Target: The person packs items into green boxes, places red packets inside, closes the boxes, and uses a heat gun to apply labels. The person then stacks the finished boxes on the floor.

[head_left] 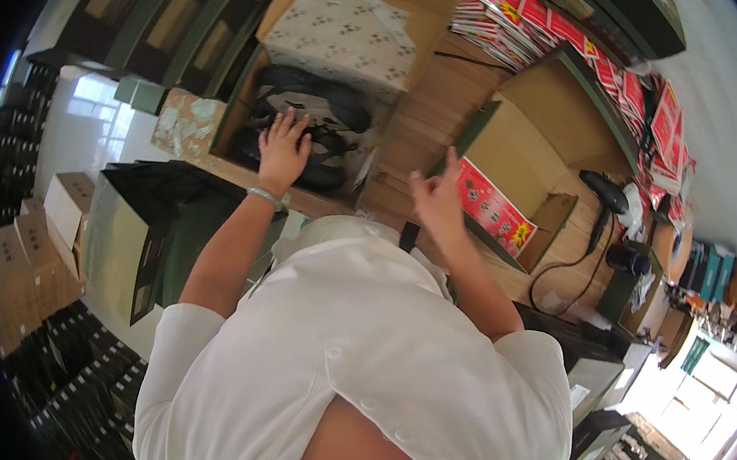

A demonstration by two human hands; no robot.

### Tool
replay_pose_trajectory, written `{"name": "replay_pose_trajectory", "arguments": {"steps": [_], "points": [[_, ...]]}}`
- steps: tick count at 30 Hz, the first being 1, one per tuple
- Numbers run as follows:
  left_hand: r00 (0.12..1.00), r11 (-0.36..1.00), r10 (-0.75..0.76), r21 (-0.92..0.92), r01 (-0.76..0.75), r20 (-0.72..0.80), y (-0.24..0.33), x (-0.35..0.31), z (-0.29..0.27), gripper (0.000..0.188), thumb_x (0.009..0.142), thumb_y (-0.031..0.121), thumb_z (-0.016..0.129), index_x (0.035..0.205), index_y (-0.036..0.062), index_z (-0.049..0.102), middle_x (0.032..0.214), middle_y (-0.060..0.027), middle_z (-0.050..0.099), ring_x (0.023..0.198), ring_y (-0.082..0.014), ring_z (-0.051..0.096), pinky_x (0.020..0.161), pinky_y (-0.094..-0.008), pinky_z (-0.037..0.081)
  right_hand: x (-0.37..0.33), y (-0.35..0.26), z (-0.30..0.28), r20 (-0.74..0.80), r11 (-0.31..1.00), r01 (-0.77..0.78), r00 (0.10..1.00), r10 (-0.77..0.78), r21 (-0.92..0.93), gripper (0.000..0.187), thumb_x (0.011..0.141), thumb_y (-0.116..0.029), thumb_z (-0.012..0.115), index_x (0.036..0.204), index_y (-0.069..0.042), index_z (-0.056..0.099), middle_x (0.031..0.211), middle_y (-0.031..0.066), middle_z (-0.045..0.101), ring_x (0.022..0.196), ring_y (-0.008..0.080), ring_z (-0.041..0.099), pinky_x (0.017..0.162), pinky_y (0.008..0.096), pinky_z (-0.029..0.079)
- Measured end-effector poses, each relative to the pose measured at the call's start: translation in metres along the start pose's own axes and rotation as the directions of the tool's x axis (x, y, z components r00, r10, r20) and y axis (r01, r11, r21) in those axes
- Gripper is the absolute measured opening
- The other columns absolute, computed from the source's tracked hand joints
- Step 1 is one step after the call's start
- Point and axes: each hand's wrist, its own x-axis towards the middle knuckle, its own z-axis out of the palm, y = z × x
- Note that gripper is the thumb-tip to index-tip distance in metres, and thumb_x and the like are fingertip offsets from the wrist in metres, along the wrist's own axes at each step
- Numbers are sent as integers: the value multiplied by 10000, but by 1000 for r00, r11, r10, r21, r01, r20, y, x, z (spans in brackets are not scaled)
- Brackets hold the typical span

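Observation:
A pair of black and grey shoes [314, 103] lies in an open shoe box [229, 143], with patterned white tissue paper [341, 39] folded back at its far side. My left hand [284, 148] rests on the nearer shoe, fingers spread and gripping nothing. To the right, my right hand [439, 199] is at the left edge of a second open box [531, 126], slightly blurred. Its index finger points out and its thumb stands apart, with nothing visible in it. Inside that box lies a red printed card [495, 208], partly beside my right hand.
Stacks of red printed leaflets [514, 15] line the back of the wooden table [447, 84]. A black hair-dryer-like tool [604, 191] with a cord lies at the right. Dark green boxes [185, 17] stand at the far left, cartons [33, 262] lower left.

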Motion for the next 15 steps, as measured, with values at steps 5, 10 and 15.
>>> {"name": "replay_pose_trajectory", "arguments": {"steps": [5, 10, 15], "points": [[1000, 1000, -1, 6, 0, 28, 3, 1, 0, 433, 966, 299, 536, 1393, 223, 542, 1539, -63, 396, 1427, -288, 336, 1148, -530, 240, 51, 125, -117, -245, 838, -207, 965, 91, -505, 827, 797, -314, 779, 1452, -78, 333, 1077, 164, 648, 1058, 347, 602, 847, 467, 487], [999, 1000, 15, 20, -15, 29, 4, 4, -4, 441, 964, 294, 540, 1401, 230, 532, 1543, -64, 388, 1428, -294, 333, 1154, -527, 234, 45, 193, -128, -110, 462, -211, 966, 235, -862, 901, 680, -427, 855, 1411, -120, 427, 1456, 188, 421, 1383, 448, 300, 1081, 580, 289], [1000, 1000, 15, 22, -15, 25, 1, 4, -3, 444, 960, 291, 546, 1400, 230, 530, 1544, -60, 388, 1428, -297, 335, 1150, -532, 238, 67, 158, -150, -14, 442, -163, 947, 321, -882, 722, 628, -408, 875, 1257, -170, 611, 1288, 156, 589, 1279, 352, 489, 1023, 518, 411]]}}
